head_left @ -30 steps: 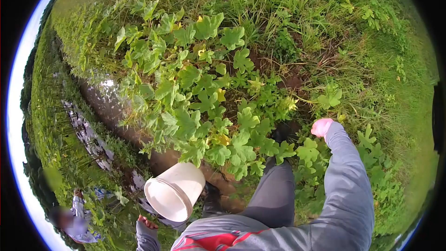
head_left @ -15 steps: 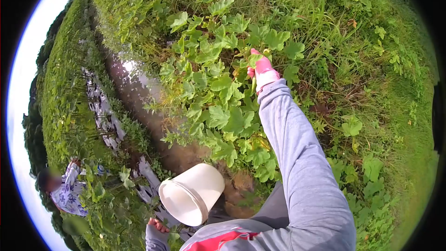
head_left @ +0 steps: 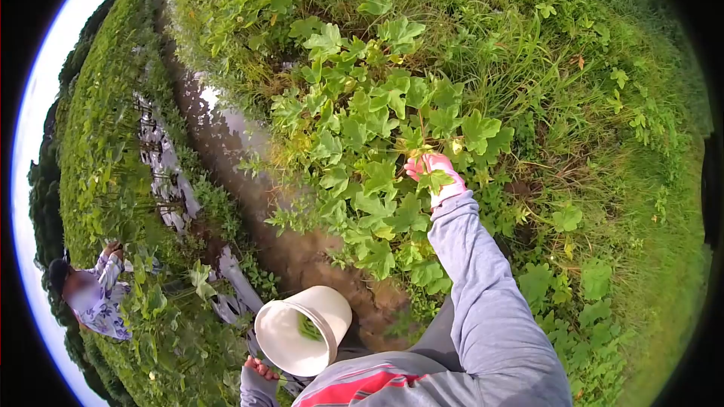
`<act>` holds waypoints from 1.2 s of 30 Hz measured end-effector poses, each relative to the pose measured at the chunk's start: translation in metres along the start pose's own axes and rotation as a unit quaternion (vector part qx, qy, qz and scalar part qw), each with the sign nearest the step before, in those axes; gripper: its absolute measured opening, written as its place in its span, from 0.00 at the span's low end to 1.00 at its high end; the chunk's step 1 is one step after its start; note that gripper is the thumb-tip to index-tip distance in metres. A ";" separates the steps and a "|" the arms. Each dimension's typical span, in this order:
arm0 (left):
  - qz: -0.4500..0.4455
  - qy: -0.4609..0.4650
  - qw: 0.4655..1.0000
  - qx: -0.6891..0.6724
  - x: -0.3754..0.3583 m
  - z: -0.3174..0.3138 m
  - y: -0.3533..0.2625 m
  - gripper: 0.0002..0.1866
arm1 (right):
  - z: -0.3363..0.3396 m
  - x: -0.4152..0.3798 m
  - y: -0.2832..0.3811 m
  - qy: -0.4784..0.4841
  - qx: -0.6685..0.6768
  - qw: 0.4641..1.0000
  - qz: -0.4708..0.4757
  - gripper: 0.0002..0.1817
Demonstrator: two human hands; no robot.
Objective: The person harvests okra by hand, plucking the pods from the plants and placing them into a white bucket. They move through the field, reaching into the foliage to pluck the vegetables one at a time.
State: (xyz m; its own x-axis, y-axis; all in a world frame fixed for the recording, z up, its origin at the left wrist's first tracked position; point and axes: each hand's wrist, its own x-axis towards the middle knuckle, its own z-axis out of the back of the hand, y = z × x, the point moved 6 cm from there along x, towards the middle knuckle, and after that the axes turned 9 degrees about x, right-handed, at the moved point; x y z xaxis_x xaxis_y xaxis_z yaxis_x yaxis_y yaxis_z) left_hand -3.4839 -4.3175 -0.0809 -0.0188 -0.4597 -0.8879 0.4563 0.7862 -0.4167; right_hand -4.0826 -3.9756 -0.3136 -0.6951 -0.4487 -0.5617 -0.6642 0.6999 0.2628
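My right hand, in a pink glove, reaches into a broad-leaved green plant. Its fingers are curled among the upper stems, and a leaf lies across part of it, so what they grip is hidden. A pale yellowish bud is just above that hand. Low in the view, my left hand is closed beside a white bucket, apparently around its thin handle. The bucket is tilted with its mouth towards me, and some green pods show inside.
A muddy, wet furrow runs along the left of the plant. Beyond it are torn plastic sheeting and another crop row, where a person in a patterned top stands. Tall grass grows on the right.
My right hand has drawn back towards me and now sits lower among the leaves; the green pod seen under it earlier is out of sight. The bucket has tipped slightly, showing its contents.
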 end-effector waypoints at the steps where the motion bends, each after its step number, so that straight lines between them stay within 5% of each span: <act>1: 0.003 0.000 1.000 0.001 0.002 0.004 0.001 0.21 | -0.021 -0.029 0.002 0.019 0.023 0.999 -0.021 0.14; 3: 0.005 0.017 1.000 0.008 0.009 0.014 0.002 0.20 | -0.002 -0.023 -0.003 -0.144 -0.117 0.983 -0.008 0.13; 6: 0.000 0.024 0.999 0.034 0.018 0.025 0.006 0.20 | 0.040 0.023 0.002 -0.072 -0.176 0.982 -0.005 0.13; 7: 0.002 0.023 0.999 0.032 0.021 0.026 0.009 0.20 | 0.034 0.030 0.006 -0.049 -0.099 0.993 0.037 0.13; 9: -0.004 0.030 0.999 0.039 0.022 0.028 0.011 0.19 | 0.034 0.021 0.017 -0.143 -0.167 0.975 -0.014 0.15; 11: -0.003 0.031 0.999 0.040 0.022 0.026 0.012 0.18 | 0.041 0.020 0.021 -0.100 -0.152 0.983 0.027 0.18; 14: -0.007 0.030 0.998 0.045 0.022 0.018 0.014 0.17 | 0.067 0.055 0.016 -0.089 -0.334 0.935 -0.084 0.19; 17: -0.019 0.052 0.997 0.057 0.021 0.008 0.011 0.16 | 0.046 0.025 0.023 -0.109 -0.467 0.877 0.004 0.18; 20: -0.011 0.055 0.997 0.044 0.017 -0.004 0.004 0.15 | 0.076 0.004 0.035 -0.129 -0.410 0.901 -0.061 0.20; 23: -0.005 0.070 0.997 0.028 0.010 -0.014 -0.002 0.15 | 0.022 -0.054 0.041 -0.068 -0.287 0.955 0.007 0.19; 24: -0.010 0.093 0.996 0.015 0.009 -0.015 -0.002 0.15 | 0.003 -0.077 0.054 -0.058 -0.401 0.912 0.060 0.16; 25: -0.013 0.101 0.995 0.016 0.013 -0.020 -0.007 0.15 | -0.015 -0.096 0.071 -0.159 -0.476 0.865 0.015 0.14; 29: -0.019 0.208 0.978 -0.008 0.006 -0.047 -0.020 0.12 | -0.038 -0.159 0.137 -0.290 -0.403 0.786 0.368 0.12; 31: -0.033 0.256 0.966 0.014 0.006 -0.053 -0.023 0.11 | -0.084 -0.206 0.110 -0.199 -0.346 0.823 0.405 0.10; 35: -0.027 0.317 0.947 0.048 -0.024 -0.084 -0.051 0.09 | -0.232 -0.314 -0.070 -0.052 -0.274 0.870 0.408 0.10; 36: -0.018 0.349 0.935 0.053 -0.030 -0.086 -0.058 0.09 | -0.249 -0.327 -0.124 -0.030 -0.262 0.906 0.332 0.10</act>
State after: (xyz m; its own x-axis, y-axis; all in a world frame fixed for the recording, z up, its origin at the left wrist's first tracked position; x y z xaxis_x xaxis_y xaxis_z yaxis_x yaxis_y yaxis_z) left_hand -3.5866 -4.3136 -0.0466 -0.5960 -0.0738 -0.7996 0.5290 0.7130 -0.4601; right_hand -3.8413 -4.0541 0.0327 -0.9834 0.0161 -0.1807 -0.1555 0.4382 0.8853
